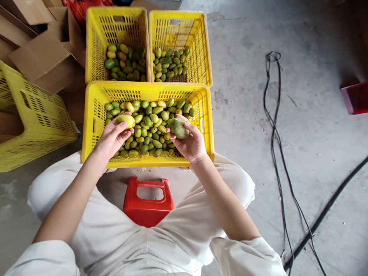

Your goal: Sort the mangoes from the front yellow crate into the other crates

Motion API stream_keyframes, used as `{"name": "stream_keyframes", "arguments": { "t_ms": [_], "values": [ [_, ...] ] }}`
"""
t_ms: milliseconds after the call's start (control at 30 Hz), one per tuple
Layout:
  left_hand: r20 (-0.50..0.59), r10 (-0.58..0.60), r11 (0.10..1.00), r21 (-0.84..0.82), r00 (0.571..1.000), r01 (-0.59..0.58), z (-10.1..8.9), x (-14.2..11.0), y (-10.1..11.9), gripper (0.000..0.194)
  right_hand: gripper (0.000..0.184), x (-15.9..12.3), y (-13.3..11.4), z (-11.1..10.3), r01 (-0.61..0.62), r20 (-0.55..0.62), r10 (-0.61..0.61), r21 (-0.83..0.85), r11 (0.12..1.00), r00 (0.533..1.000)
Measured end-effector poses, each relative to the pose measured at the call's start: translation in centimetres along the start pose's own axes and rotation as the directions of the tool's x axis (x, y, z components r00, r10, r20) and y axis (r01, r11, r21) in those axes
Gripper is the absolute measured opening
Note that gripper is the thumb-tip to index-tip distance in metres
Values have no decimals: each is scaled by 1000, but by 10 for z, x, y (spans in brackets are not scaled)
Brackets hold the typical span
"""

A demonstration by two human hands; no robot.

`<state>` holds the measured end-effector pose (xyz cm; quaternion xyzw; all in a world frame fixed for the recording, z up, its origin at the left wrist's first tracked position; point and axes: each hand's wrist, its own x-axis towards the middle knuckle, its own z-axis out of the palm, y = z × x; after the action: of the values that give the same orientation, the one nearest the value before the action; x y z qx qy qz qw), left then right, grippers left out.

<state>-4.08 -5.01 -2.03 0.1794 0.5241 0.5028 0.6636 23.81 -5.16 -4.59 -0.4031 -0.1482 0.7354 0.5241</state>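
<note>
A yellow plastic crate (148, 91) full of green and yellow mangoes (149, 126) stands in front of my knees. My left hand (112, 138) is closed round a yellowish mango (125, 120) above the crate's left side. Over the crate's right side, my right hand (191, 143) grips a dull green mango (178, 128). Both fruits are lifted just above the heap.
Two more yellow crates stand behind, the left crate (116, 23) and the right crate (181, 23), each partly filled with mangoes. Another yellow crate (31, 115) and cardboard boxes (43, 53) lie at left. A red stool (148, 199) is under me. Black cables (276, 126) run across the concrete floor at right.
</note>
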Motion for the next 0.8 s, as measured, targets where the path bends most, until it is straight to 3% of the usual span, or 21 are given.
{"name": "stream_keyframes", "arguments": {
  "t_ms": [233,467,600,667,800],
  "values": [
    [-18,40,998,-37,999,-41,-5,6,-8,44,47,1,2,-2,-49,-8,48,-35,998,999],
    [-31,-41,997,-59,999,39,1,0,2,29,53,4,-6,-8,-64,-85,60,-42,997,995],
    [-16,-69,996,-57,997,68,5,-5,7,22,46,4,-7,-12,-65,-95,64,-6,998,993],
    [32,-71,997,-31,997,72,6,-6,9,28,41,2,-4,-12,-74,-75,75,16,997,994],
    [88,-89,995,40,992,86,6,-6,8,60,40,-1,4,-10,-92,-25,94,80,993,995]
  ]
}}
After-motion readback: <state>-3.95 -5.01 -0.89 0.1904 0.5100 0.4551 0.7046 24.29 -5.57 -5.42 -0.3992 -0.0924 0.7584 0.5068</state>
